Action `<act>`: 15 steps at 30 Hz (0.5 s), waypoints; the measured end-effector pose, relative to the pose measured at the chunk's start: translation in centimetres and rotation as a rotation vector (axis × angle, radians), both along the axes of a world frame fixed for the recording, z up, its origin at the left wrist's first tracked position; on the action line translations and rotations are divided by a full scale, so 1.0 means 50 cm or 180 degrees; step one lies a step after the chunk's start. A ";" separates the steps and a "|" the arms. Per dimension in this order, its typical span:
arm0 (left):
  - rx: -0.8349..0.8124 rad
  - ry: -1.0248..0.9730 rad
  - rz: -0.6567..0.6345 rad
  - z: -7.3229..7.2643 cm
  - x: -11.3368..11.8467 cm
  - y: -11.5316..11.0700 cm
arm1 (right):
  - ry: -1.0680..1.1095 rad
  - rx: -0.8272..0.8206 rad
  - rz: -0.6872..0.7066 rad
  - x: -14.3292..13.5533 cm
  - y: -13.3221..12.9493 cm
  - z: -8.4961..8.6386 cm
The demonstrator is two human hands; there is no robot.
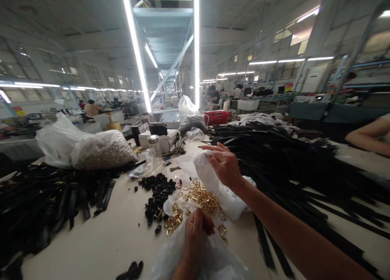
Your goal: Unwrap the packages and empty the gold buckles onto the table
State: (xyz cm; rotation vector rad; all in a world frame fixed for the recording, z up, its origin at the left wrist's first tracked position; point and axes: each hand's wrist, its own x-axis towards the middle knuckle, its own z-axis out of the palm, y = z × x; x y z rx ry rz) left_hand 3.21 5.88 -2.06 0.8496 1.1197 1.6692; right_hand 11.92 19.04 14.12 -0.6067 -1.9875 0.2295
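A pile of gold buckles (202, 197) lies on and beside a white plastic bag (201, 168) in the middle of the table. My left hand (196, 229) is closed on the near part of the bag, just in front of the buckles. Beyond them, my right hand (224, 162) pinches the bag's raised far edge, its other fingers stretched forward. Small black loops (157, 192) are heaped left of the buckles. One loose gold buckle (223, 230) sits right of my left hand.
Black straps (289, 154) cover the right side, and more black straps (55, 203) lie at the left. Farther back stand a filled clear bag (100, 148), a glass jar (154, 144) and a red basket (217, 117). A person's arm (370, 136) shows at the right edge.
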 end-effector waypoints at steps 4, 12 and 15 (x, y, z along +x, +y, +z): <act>0.0026 -0.0015 -0.0037 0.003 -0.001 -0.001 | 0.0092 0.0058 0.0046 0.003 -0.013 0.017; 0.0039 -0.0023 -0.0020 0.008 0.000 -0.004 | 0.0162 -0.0036 0.0179 0.008 -0.030 0.019; 0.0003 -0.0003 -0.0030 0.007 -0.001 -0.003 | 0.0240 -0.0122 0.0216 0.013 -0.040 0.020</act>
